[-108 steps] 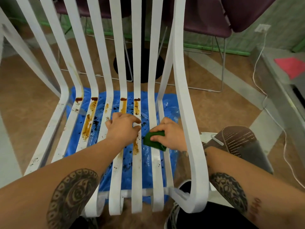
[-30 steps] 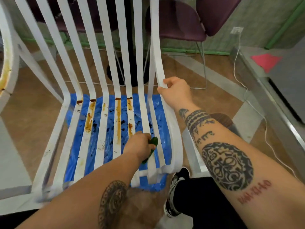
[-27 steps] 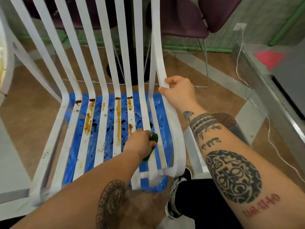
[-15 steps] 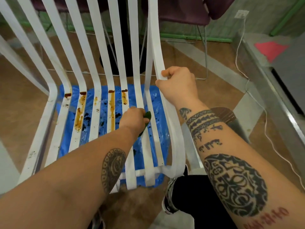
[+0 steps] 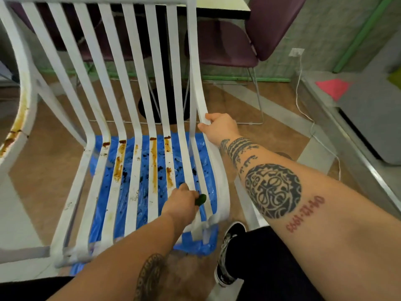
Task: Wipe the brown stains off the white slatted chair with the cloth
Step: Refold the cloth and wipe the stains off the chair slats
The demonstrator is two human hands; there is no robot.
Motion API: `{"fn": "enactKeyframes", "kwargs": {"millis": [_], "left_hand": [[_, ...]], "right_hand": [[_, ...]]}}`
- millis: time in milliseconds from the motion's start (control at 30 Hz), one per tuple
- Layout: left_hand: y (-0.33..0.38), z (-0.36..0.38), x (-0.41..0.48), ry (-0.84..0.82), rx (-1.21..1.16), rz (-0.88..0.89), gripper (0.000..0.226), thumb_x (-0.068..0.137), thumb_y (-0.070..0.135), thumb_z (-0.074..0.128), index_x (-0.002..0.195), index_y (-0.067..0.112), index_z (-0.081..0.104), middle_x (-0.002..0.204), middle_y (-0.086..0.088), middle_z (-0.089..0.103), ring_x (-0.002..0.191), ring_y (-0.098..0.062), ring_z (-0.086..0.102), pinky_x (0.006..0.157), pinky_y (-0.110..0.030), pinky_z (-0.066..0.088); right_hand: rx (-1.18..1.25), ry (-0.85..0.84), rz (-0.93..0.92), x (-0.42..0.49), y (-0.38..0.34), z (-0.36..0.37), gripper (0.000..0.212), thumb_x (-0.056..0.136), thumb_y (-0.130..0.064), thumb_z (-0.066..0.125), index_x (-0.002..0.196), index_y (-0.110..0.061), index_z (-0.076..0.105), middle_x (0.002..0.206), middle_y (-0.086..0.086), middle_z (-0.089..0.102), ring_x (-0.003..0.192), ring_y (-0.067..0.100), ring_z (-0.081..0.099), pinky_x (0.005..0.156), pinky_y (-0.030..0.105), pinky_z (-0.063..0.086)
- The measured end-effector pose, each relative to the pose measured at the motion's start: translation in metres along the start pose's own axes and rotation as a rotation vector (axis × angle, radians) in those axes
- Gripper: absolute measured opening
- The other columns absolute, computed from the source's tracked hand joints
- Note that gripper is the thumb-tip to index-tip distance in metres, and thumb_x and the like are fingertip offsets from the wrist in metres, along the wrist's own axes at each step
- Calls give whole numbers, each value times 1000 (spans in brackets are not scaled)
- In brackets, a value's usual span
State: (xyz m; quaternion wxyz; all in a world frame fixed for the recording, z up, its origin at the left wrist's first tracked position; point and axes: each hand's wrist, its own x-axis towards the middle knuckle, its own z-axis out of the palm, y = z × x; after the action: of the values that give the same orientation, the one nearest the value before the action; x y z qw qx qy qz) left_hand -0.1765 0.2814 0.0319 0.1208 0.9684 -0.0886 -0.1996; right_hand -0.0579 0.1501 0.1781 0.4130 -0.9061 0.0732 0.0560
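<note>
White painted slats make up a slatted chair (image 5: 138, 105), seen from above & in front, w/ the seat running toward the viewer and the back rising from its far edge. Brown stains (image 5: 154, 166) streak the middle seat slats: small dark blobs right at the seat's back edge, where it bends upward, then rusty lines running fwd along the slats. The slats at the seat's right edge look clean. The left hand (image 5: 181, 203), forearm tattooed, is near the seat's front right corner, fingers curled round a green cloth (image 5: 201, 199). Only a small bit of the cloth pokes out on the hand's right side. Hand & cloth sit on the right-side slats, just in front of the nearest stain. The right hand (image 5: 219, 127), forearm also tattooed, grasps the chair's right side rail near the seat's back right corner, thumb & fingers curled round it. Under the chair lies a blue plastic sheet (image 5: 195, 246), visible btwn the slats & past the seat's front edge, dotted w/ dark specks. A black-and-white shoe (image 5: 230, 253) stands on the floor (image 5: 43, 170) just off the seat's front right corner. At the left edge of view, part of another white chair frame (image 5: 21, 105) carries a brown-yellow streak. Bkgd: a purple chair (image 5: 227, 46), a black table base (image 5: 166, 109) seen thru the back slats, a white cable (image 5: 303, 109) trailing down from a wall socket (image 5: 296, 52), and a pink triangle (image 5: 333, 88) on a grey surface at right.
</note>
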Motion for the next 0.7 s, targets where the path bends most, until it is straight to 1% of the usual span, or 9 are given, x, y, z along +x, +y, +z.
{"fn": "enactKeyframes", "kwargs": {"millis": [100, 200, 300, 367, 433, 533, 567, 667, 700], "left_hand": [[4, 6, -17, -17, 109, 38, 24, 101, 24, 56, 125, 21, 61, 126, -9, 46, 115, -31, 49, 94, -44, 53], [6, 9, -27, -37, 299, 123, 36, 98, 12, 56, 131, 25, 57, 128, -8, 47, 117, -33, 47, 90, -47, 54], [11, 7, -43, -96, 456, 259, 48, 92, 8, 63, 136, 24, 54, 131, -8, 47, 119, -34, 44, 92, -48, 49], [18, 4, -57, -135, 490, 299, 46, 93, 13, 64, 136, 21, 55, 131, -7, 47, 120, -34, 44, 92, -48, 48], [19, -4, -70, -121, 376, 261, 32, 96, 18, 60, 128, 20, 60, 126, -8, 54, 116, -33, 51, 92, -49, 50], [10, -21, -77, -60, -20, 65, 19, 99, 27, 54, 116, 25, 63, 115, -7, 64, 105, -30, 62, 91, -47, 54], [5, -29, -80, -40, -167, -5, 19, 100, 28, 53, 115, 26, 64, 113, -7, 66, 102, -28, 64, 92, -45, 55], [-10, -58, -92, 44, -549, -150, 22, 103, 25, 54, 121, 20, 67, 115, -7, 69, 103, -23, 65, 94, -38, 54], [-17, -69, -97, 88, -661, -170, 25, 103, 24, 55, 124, 17, 67, 116, -7, 69, 104, -22, 65, 94, -36, 53]], "right_hand": [[89, -143, 10, -16, 0, -16, 64, 98, -42, 60, 151, -11, 42, 148, 8, 52, 126, 26, 56, 104, 38, 49], [70, -188, 27, -34, 5, -22, 76, 98, -47, 56, 158, -12, 25, 151, 5, 47, 128, 24, 54, 103, 33, 47], [31, -163, -17, -57, 9, -24, 66, 101, -41, 55, 155, -11, 32, 147, 5, 52, 127, 23, 54, 93, 26, 43], [33, -140, -40, -72, 9, -26, 57, 102, -37, 54, 152, -13, 40, 145, 6, 54, 124, 23, 55, 88, 24, 41], [36, -112, -61, -86, 7, -27, 53, 102, -36, 54, 150, -13, 44, 146, 6, 54, 119, 22, 56, 87, 25, 42], [36, -29, -98, -98, 4, -23, 52, 101, -36, 55, 148, -15, 47, 150, 5, 49, 126, 22, 54, 99, 30, 45], [49, 7, -114, -103, 1, -21, 48, 101, -34, 55, 145, -17, 50, 148, 4, 49, 125, 23, 55, 98, 30, 47], [76, 56, -220, -122, -12, -12, 34, 101, -26, 54, 134, -19, 60, 137, 3, 55, 99, 14, 59, 78, 26, 50], [87, 32, -248, -129, -18, -8, 32, 102, -22, 53, 132, -19, 62, 135, 3, 59, 96, 13, 60, 77, 26, 52]]}}
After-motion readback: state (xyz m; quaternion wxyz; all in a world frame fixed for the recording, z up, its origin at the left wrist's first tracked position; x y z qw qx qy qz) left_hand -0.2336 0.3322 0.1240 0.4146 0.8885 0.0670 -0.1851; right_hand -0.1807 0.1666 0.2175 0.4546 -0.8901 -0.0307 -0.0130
